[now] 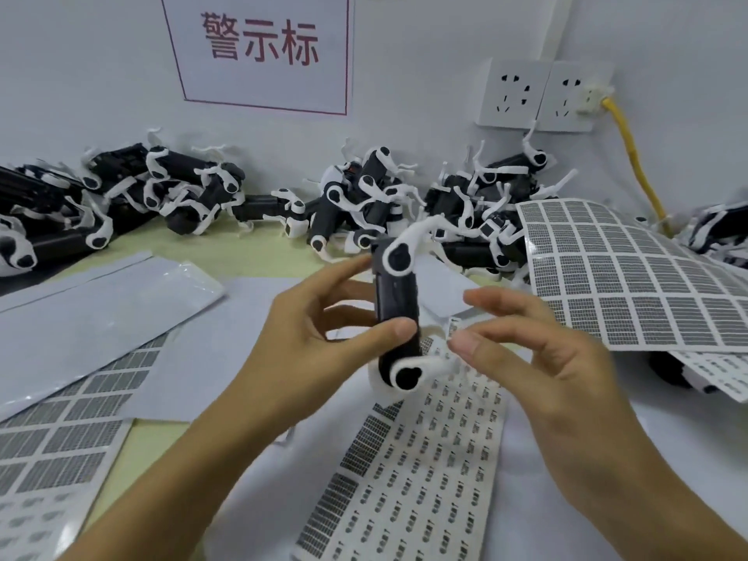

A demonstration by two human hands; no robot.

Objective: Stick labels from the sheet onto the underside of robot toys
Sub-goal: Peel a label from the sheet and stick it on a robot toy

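Head view: the left hand [319, 317] holds a robot toy [396, 309] above the worktop [259, 253], fingers clamped round its body. The right hand [538, 350] pinches a small label [454, 328] beside it, not yet stuck. Many toys [364, 196] wait behind; the label sheet [425, 471] lies below.

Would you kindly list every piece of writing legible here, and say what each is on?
"警示标": red characters on the white red-bordered wall sign.
Grey-printed label sheet on the right: too small to read.
Long sheet of small labels: blurred.
Small label pinched by the right hand: unreadable.
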